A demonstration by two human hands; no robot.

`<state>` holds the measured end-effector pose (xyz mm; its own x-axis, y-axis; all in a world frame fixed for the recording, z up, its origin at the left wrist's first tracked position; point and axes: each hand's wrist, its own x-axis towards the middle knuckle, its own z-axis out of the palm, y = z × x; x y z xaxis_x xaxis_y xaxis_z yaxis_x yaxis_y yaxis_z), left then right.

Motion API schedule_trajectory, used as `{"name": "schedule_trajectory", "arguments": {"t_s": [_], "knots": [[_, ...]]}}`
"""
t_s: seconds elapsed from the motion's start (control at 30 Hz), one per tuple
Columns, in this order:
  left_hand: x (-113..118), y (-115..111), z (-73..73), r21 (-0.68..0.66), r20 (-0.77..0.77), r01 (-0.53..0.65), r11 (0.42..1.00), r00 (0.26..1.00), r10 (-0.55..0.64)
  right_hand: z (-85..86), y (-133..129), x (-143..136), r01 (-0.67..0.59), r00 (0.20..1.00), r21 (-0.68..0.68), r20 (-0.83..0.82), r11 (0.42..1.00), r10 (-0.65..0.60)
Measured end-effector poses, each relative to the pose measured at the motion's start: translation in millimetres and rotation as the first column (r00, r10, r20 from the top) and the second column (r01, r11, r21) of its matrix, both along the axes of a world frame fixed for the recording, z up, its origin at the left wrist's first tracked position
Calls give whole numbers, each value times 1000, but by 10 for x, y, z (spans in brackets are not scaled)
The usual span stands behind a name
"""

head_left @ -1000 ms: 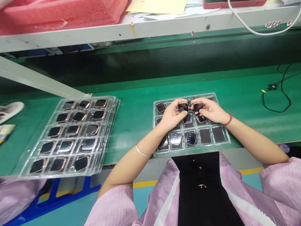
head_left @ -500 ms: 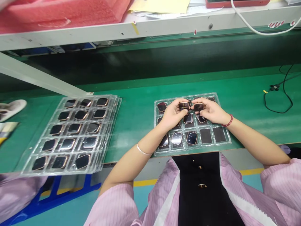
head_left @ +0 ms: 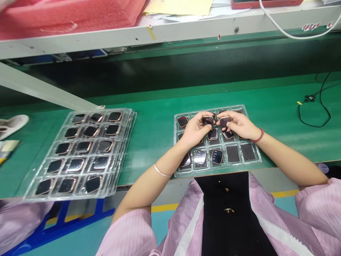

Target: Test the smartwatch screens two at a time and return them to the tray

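A smartwatch [head_left: 207, 121] with a dark square face is pinched in my left hand [head_left: 198, 128], its thumb along the lower edge. Close beside it, my right hand [head_left: 239, 125] grips a second smartwatch [head_left: 224, 122], and the right thumb lies over part of its face. Both watches are held just above a clear plastic tray [head_left: 258, 156]. Several more watches rest in the tray's pockets, among them a smartwatch with lit text [head_left: 217, 156] in the front row. Two front pockets at the right show only black pads [head_left: 233, 154]. My hands cover part of the back rows.
To the left stands a stack of clear trays [head_left: 87, 142] filled with watches. A black cable [head_left: 314, 121] lies on the green bench [head_left: 154, 135] at the right. Above runs a white shelf [head_left: 186, 29] with a red cloth and papers, and a white cord hangs from it.
My right thumb has shifted onto the face of the right watch. The yellow crossed lines on both held screens no longer show. The view has moved very slightly; both hands stay in place.
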<state>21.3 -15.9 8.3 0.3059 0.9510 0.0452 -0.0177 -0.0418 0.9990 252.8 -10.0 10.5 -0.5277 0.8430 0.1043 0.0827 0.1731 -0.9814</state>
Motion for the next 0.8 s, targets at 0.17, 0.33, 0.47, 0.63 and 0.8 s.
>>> {"name": "schedule_trajectory", "arguments": {"t_s": [0.17,0.33,0.47,0.63,0.8], "knots": [[-7,5,-7,-11,19,5,1000,1000,-5,17,14,20,11,1000,-53,-1,999,-11],[-6,14,-23,-6,27,16,1000,1000,-16,12,17,19,3,1000,-33,-7,999,-3],[-8,28,-47,0,28,36,999,999,-36,8,17,17,-2,1000,-9,-10,1000,2],[-9,31,-66,2,23,42,999,999,-42,18,15,17,-6,1000,-15,-7,1000,6],[-11,30,-83,12,24,50,999,998,-50,34,15,6,-4,1000,10,0,1000,4]]}}
